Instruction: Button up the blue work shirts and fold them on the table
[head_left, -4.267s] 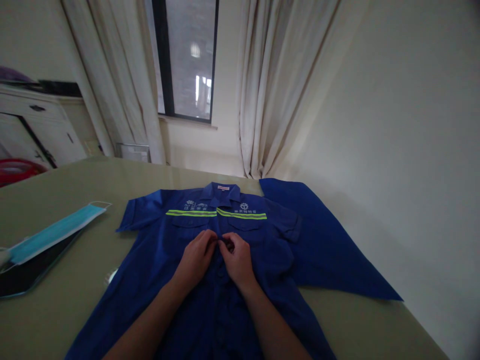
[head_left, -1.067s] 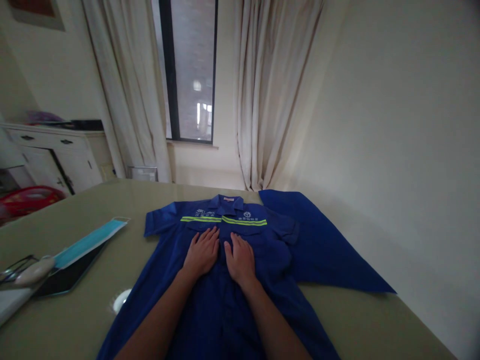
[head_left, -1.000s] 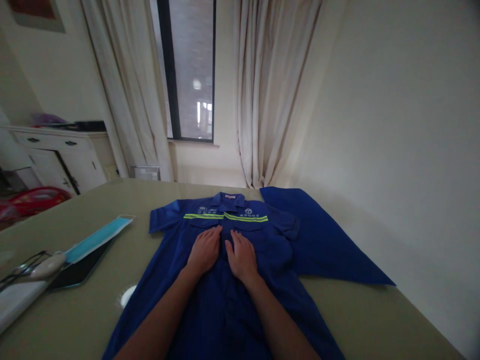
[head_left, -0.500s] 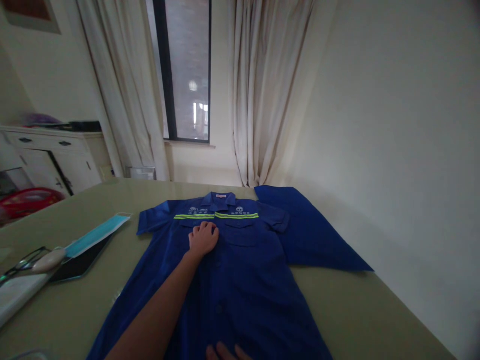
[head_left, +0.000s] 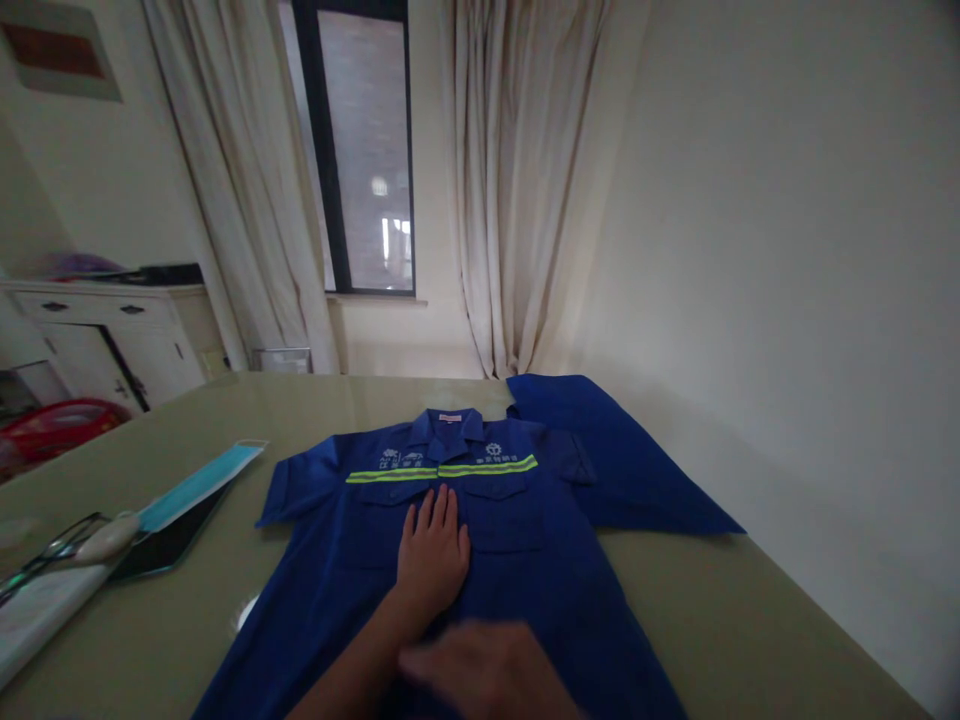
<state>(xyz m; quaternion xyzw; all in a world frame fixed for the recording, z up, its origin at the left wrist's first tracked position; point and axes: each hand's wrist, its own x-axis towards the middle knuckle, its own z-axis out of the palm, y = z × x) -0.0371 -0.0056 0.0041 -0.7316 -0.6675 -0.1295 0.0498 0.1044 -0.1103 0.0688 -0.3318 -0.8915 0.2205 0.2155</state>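
A blue short-sleeved work shirt lies spread front up on the table, its collar pointing away from me. It has a yellow-green reflective stripe across the chest, pale printed lettering and logos, and two chest pockets. My left hand rests flat on the shirt's front between the pockets, fingers stretched toward the collar. Nearer to me, my right hand is over the lower front and smeared by motion; whether it touches the fabric I cannot tell. Partly under the shirt's right-hand sleeve lies another piece of blue cloth.
On the table at left are a blue face mask, a dark flat tablet-like object, eyeglasses and a white flat object. A wall borders the right side. Behind stand curtains and a white cabinet.
My left hand has slid down the shirt toward me, and its bent fingers have straightened. My right hand has come up from the bottom edge. The view has tilted slightly up.
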